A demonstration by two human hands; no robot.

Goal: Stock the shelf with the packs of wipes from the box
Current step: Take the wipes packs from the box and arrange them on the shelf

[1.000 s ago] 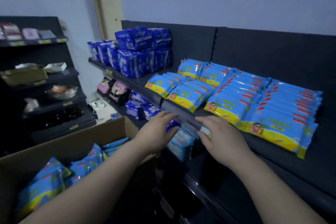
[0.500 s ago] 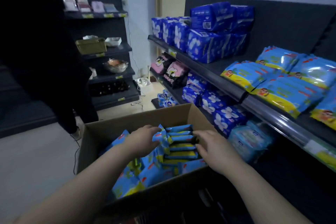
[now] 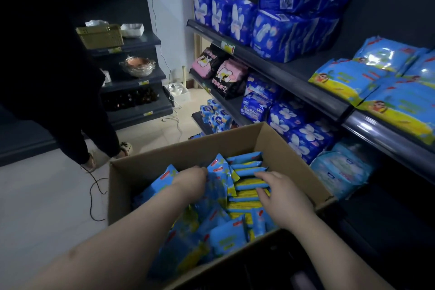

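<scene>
You had both hands inside the cardboard box, which stood open in front of you. The packs of wipes, blue with a yellow band, filled the box. At its far right corner they stood on edge in a tidy row, and toward its near side they lay loose and mixed.

Your right hand lay on that row. Its fingers were almost straight and spread over the top edges of the packs, touching them but not closed around any one. Your left hand was near the middle of the box, against one tilted pack that stood higher than the others. The fingers of this hand went down behind the pack, so I cannot tell if they gripped it or only touched it.

To the right of the box, and higher than it, ran the shelf. More wipes of the same kind lay flat on it in overlapping piles. Beyond the far side of the box, on the same shelf, stood dark blue packages. Just right of the box, lower down, were pale blue packs. To the left of the box and behind it, a person in dark clothes stood on the floor.
</scene>
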